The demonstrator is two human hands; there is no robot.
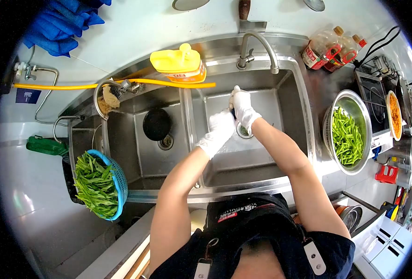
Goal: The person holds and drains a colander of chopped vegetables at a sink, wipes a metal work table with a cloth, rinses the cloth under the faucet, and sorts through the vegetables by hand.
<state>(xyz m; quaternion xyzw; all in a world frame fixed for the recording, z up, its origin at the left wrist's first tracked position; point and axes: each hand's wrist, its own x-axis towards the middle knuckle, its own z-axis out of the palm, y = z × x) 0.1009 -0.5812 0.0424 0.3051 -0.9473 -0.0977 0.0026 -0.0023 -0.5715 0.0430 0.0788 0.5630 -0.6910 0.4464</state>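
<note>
- In the head view, I stand at the front of the two-basin sink [186, 111], and everything below is placed by it.
- My left hand [221, 124], in a white glove, is curled over the right basin [248, 160] of the sink, toward the divider.
- My right hand [243, 106], gloved as well, is closed into a loose fist just beside and touching the left one, a little nearer the back of the sink.
- A small dark thing [234, 113] shows between my hands, above the sink's right basin; my gloves hide most of it, so I cannot tell what it is, nor which hand grips it.
- The drain [244, 130] of that sink basin lies below my wrists, partly covered from sight.
- In the sink's left basin sits a round black thing [157, 124] beside its own drain.
- At the back of the sink stand a curved tap [273, 60] and a yellow jug [178, 67]; an orange hose [173, 83] runs in front of the jug.
- Left of the sink is a blue basket [119, 183] heaped with leafy greens [94, 186].
- Right of the sink, on the bench [324, 83], a metal bowl [365, 109] holds cut green pieces [347, 137].
</note>
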